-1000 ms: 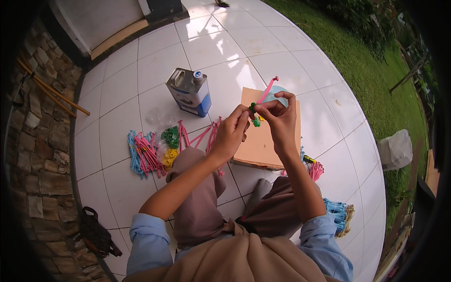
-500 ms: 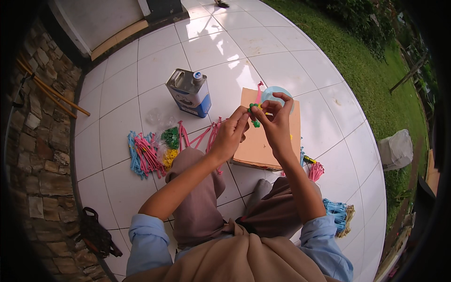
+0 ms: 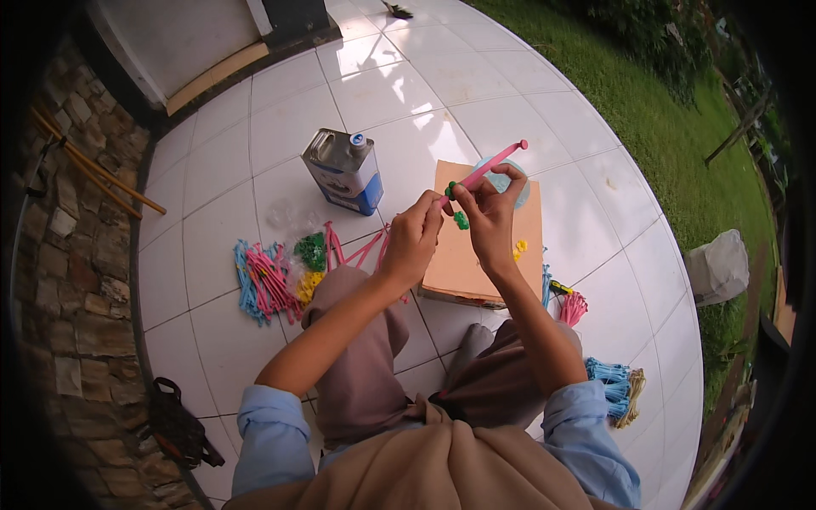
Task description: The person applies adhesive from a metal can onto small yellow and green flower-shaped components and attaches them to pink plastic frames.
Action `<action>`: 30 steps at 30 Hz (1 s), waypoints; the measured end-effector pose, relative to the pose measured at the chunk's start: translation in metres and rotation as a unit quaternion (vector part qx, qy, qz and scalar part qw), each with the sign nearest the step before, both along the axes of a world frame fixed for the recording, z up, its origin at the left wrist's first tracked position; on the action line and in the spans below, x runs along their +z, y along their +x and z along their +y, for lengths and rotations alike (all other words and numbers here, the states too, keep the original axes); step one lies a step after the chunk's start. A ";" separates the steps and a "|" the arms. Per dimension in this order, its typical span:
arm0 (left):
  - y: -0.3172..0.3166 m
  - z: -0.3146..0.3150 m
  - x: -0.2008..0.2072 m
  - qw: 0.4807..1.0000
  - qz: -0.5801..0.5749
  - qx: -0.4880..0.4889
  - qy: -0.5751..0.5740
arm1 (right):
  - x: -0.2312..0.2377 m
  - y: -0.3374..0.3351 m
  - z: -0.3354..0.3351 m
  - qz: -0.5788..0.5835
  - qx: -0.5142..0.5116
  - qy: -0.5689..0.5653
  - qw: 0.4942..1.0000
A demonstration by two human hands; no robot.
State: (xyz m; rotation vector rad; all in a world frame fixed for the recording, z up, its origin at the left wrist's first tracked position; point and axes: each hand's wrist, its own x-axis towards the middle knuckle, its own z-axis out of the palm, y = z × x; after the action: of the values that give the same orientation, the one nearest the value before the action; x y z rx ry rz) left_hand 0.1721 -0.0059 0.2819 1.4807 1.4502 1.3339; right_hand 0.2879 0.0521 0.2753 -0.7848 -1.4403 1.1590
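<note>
A pink plastic stick (image 3: 501,161) with a knobbed end slants up to the right between my two hands. My left hand (image 3: 415,234) is closed on its lower end. My right hand (image 3: 488,223) pinches the stick close to a small green flower-shaped piece (image 3: 451,190), which sits on or against the stick; the fingers hide exactly how. Just below, a second green piece (image 3: 461,221) shows over the cardboard box (image 3: 476,270). Yellow pieces (image 3: 519,249) lie on the box beside my right wrist. Partly behind my right fingers is a light blue dish (image 3: 515,197).
Beyond my left hand stands a metal can (image 3: 344,174). Left of my knee lie pink sticks (image 3: 274,280), blue sticks (image 3: 246,276), and bagged green (image 3: 311,250) and yellow pieces (image 3: 309,285). More blue bundles (image 3: 605,382) sit right. A dark bag (image 3: 178,425) rests by the stone wall.
The pink stick has swung from nearly upright to slanting right, with more of its length showing. The yellow pieces on the box have come into fuller view.
</note>
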 end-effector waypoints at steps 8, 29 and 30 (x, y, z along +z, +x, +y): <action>-0.044 0.020 0.021 0.921 -0.373 -0.045 -0.105 | -0.051 0.006 0.002 -0.015 0.294 -0.214 0.931; -0.086 -0.009 0.002 0.930 0.309 -0.110 0.167 | 0.042 0.038 -0.008 -0.284 0.277 -0.047 0.917; -0.083 -0.008 0.001 0.930 0.305 -0.115 0.170 | 0.045 0.044 -0.006 -0.288 0.271 -0.049 0.917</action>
State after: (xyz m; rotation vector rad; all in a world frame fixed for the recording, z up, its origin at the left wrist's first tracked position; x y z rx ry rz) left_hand 0.0893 -0.0137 0.2832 2.3717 1.3739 1.0570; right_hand 0.3317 0.0458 0.3202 -0.8649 -2.2018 1.4961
